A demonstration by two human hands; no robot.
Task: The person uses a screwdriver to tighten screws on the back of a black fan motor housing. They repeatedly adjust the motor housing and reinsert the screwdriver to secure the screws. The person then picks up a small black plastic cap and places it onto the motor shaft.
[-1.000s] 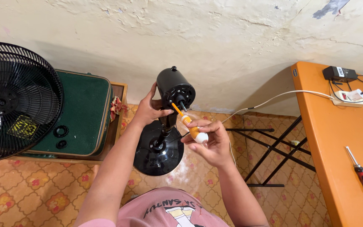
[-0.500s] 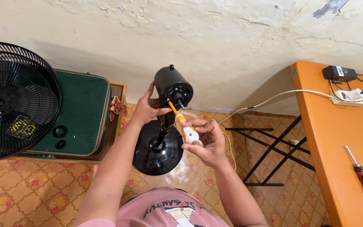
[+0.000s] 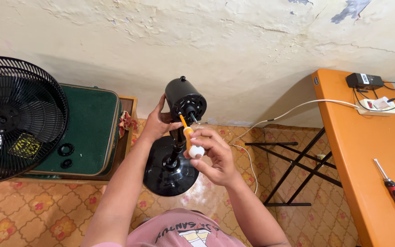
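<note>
Since a moment ago, our right hand (image 3: pixel 216 158) has drawn in closer to us, its grip closed around the orange-and-white screwdriver (image 3: pixel 189 139), whose tip meets the front of the black fan motor (image 3: pixel 186 99). Our left hand (image 3: pixel 157 124) wraps its grip around the motor's left side, above the round black base (image 3: pixel 168 171) on the floor. A red-handled screwdriver (image 3: pixel 393 186) lies on the orange counter (image 3: pixel 366 151).

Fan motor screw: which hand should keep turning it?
Right. The right hand already grips the orange screwdriver with its tip at the front of the fan motor. The left hand braces the motor from the side.
</note>
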